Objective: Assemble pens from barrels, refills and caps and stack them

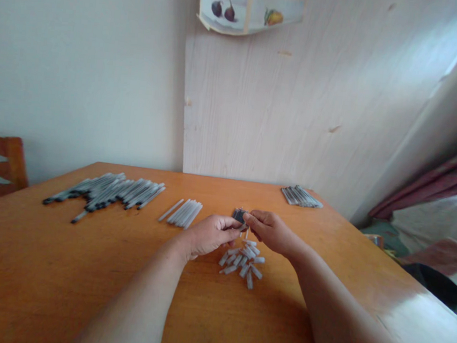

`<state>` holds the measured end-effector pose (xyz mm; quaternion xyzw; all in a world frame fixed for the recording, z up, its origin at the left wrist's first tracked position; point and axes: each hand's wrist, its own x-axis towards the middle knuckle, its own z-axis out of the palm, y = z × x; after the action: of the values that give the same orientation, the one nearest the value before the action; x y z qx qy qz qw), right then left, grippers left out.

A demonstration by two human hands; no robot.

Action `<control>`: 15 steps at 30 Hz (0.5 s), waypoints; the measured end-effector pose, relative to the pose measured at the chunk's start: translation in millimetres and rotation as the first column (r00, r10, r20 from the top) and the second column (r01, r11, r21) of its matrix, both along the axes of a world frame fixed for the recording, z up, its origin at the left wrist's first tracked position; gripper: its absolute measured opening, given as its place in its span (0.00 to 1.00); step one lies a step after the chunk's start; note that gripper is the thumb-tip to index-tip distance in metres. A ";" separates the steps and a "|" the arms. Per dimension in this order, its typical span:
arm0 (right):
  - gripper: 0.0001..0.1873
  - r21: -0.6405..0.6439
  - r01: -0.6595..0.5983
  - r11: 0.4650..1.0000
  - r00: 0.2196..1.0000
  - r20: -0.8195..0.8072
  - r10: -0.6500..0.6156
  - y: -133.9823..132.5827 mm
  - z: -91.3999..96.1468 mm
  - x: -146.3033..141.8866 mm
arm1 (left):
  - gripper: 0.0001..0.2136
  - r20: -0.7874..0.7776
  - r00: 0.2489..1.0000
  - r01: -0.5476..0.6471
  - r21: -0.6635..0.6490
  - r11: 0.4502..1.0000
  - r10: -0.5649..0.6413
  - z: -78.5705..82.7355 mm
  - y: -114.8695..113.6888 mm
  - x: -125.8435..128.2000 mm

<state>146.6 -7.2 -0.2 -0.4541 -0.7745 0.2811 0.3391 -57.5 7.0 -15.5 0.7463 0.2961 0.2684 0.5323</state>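
Inside the table edges, left hand and right hand pinch a dark bundle.
Slackened pinching could scatter it.

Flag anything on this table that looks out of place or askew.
One black-ended tube juts forward from the pile at left. A single white tube lies slightly apart from its row. The small whitish pieces lie scattered at odd angles, unlike the aligned tubes. Nothing looks clearly damaged.
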 end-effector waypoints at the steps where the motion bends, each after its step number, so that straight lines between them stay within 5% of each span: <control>1: 0.26 -0.004 0.002 1.000 1.000 -0.004 -0.002 1.0 -1.3 -0.1 | 0.20 -0.002 1.000 0.001 0.001 1.000 -0.001 0.0 0.1 -0.1; 7: 0.29 -0.047 0.067 0.997 0.993 -0.091 -0.071 2.4 -1.6 1.5 | 0.20 -0.008 1.000 -0.028 -0.021 0.999 0.028 1.3 0.4 -1.1; 15: 0.15 -0.119 -0.024 0.993 0.978 -0.208 -0.002 -4.9 9.1 2.0 | 0.19 -0.003 0.999 -0.033 -0.023 0.999 0.033 6.1 -1.3 -1.9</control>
<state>148.7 -12.0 8.9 -0.4376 -0.7189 0.3753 0.3884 -59.4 5.7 -9.4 0.7354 0.3122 0.2725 0.5362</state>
